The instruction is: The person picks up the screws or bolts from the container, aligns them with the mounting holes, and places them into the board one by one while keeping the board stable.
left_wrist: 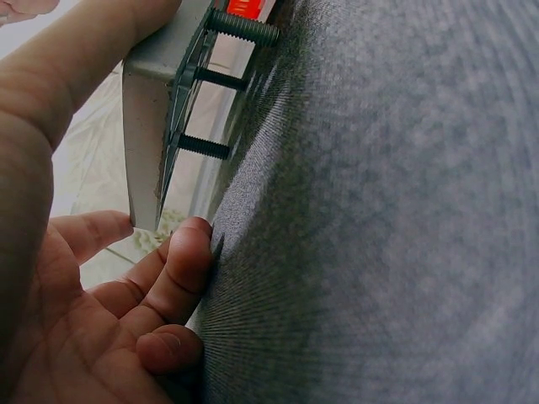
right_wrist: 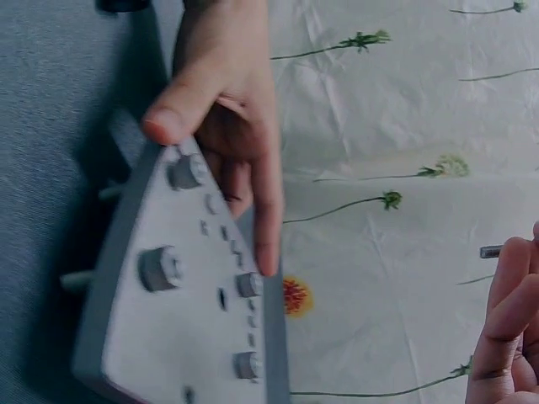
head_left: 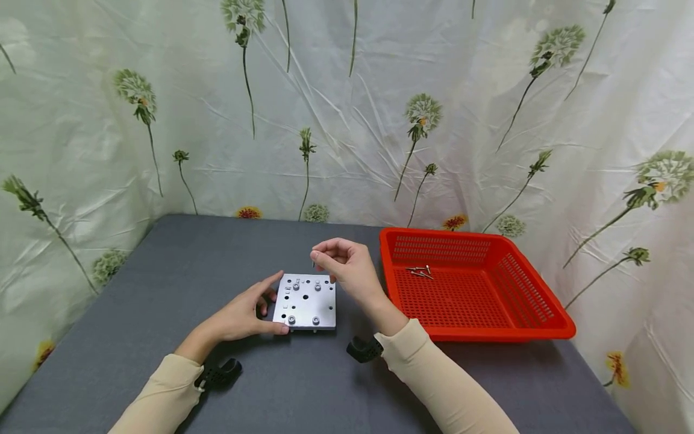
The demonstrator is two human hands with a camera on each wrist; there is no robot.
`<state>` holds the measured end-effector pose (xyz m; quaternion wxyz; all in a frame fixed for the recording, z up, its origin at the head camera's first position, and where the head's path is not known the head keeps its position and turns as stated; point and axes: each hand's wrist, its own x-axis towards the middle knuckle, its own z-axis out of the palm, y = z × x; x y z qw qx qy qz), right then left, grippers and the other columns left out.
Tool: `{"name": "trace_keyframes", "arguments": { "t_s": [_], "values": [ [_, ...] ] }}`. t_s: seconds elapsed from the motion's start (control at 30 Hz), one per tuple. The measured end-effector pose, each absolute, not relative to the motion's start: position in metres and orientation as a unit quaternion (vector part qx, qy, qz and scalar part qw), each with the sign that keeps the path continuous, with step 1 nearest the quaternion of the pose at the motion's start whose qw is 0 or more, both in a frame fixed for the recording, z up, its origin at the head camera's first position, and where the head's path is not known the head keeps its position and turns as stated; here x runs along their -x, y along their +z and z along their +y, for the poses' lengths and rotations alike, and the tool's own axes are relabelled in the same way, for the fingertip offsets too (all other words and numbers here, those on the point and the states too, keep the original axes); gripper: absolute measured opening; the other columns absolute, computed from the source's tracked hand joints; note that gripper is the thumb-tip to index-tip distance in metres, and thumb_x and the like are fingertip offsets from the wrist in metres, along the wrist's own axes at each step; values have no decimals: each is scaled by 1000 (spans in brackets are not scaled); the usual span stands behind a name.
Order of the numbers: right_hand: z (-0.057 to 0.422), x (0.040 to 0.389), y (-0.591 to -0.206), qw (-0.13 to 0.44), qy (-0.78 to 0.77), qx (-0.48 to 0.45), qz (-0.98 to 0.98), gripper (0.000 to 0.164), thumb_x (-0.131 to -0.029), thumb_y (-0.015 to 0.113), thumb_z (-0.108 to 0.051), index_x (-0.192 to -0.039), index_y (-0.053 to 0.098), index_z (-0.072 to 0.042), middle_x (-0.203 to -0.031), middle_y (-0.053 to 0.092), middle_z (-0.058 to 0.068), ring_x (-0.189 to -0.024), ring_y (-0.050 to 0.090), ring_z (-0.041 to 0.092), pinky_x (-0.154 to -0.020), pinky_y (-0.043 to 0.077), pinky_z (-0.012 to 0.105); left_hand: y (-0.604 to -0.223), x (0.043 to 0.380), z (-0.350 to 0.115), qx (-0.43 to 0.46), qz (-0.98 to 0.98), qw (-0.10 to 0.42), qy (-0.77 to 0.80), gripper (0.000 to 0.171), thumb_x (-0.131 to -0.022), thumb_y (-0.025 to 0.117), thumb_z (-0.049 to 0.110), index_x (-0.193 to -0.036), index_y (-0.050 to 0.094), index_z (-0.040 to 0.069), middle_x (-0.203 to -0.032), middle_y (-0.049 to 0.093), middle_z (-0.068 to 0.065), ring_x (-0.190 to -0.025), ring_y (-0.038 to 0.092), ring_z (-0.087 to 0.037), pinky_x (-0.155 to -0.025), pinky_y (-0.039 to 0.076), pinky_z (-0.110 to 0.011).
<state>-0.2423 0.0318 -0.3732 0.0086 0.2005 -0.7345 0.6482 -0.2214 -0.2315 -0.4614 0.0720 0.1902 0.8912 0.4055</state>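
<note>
A silver metal plate with several holes sits in front of me, raised slightly off the table. Several socket head screws stand in it; their threaded shanks stick out underneath in the left wrist view. My left hand grips the plate's left side, thumb at the near corner and index finger at the far one. Above the plate's far edge, my right hand pinches a small metal screw between thumb and fingers. Only the end of that screw shows in the right wrist view; the rest is hidden by the fingers.
A red plastic basket stands on the right of the grey table, with several loose screws inside. Behind the table hangs a white curtain with a dandelion print. Each wrist wears a black strap device.
</note>
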Motion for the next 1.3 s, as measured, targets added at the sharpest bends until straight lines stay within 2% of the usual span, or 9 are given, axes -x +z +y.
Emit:
{"name": "trace_keyframes", "arguments": {
  "t_s": [0.13,0.23,0.33,0.43,0.6,0.77,0.87,1.17,1.3],
  "values": [
    [28,244,-385,13,634,-196,-748,15,-99,79,-12,-108,78,-1,-86,76,10,-69,67,11,-61,55,31,-461,222,-232,-192,891,72,404,118,-80,96,42,-170,28,7,-123,56,-13,-89,52,-18,-77,42,-27],
    [24,246,-393,19,621,-197,-758,15,-98,79,-13,-108,79,-1,-91,78,18,-72,71,24,-65,60,41,-461,222,-232,-193,891,70,404,118,-80,96,41,-170,29,7,-123,56,-13,-89,53,-18,-77,42,-27],
    [19,249,-398,18,612,-198,-766,15,-99,80,-14,-108,80,-2,-93,79,19,-80,74,40,-70,63,49,-462,222,-233,-194,891,71,405,118,-80,96,41,-170,29,7,-123,56,-13,-89,53,-18,-77,42,-27],
    [13,254,-403,7,608,-194,-770,16,-99,80,-15,-109,81,-3,-93,80,19,-87,75,46,-74,64,50,-462,221,-233,-192,890,73,406,117,-80,96,41,-170,28,7,-124,56,-13,-89,53,-18,-77,42,-28],
    [3,263,-408,-7,605,-184,-774,14,-99,79,-13,-107,81,-2,-93,81,18,-88,79,40,-76,65,47,-460,221,-233,-192,890,73,408,117,-80,96,41,-170,29,7,-123,56,-13,-89,53,-18,-77,43,-27],
    [-2,266,-411,-27,594,-191,-781,14,-98,80,-13,-105,82,-2,-90,81,18,-84,79,35,-74,65,37,-459,221,-234,-193,889,75,409,117,-81,96,41,-170,28,7,-124,56,-13,-89,53,-18,-77,43,-27],
    [-2,263,-413,-43,578,-206,-788,13,-98,81,-14,-104,82,-3,-88,80,18,-81,79,33,-73,65,36,-459,221,-233,-192,889,79,408,117,-81,96,41,-170,27,7,-124,56,-13,-90,53,-18,-77,42,-27],
    [1,255,-419,-86,529,-219,-816,11,-99,80,-18,-103,83,-8,-86,81,10,-63,68,13,-56,56,27,-460,221,-233,-188,890,83,406,118,-81,95,41,-171,26,8,-125,56,-14,-90,52,-18,-76,42,-28],
    [1,254,-419,-92,521,-224,-818,10,-98,81,-19,-101,83,-9,-85,80,8,-62,66,12,-56,55,27,-460,220,-233,-186,891,84,406,117,-82,95,41,-171,26,10,-126,55,-14,-90,52,-18,-76,41,-28]
  ]
}}
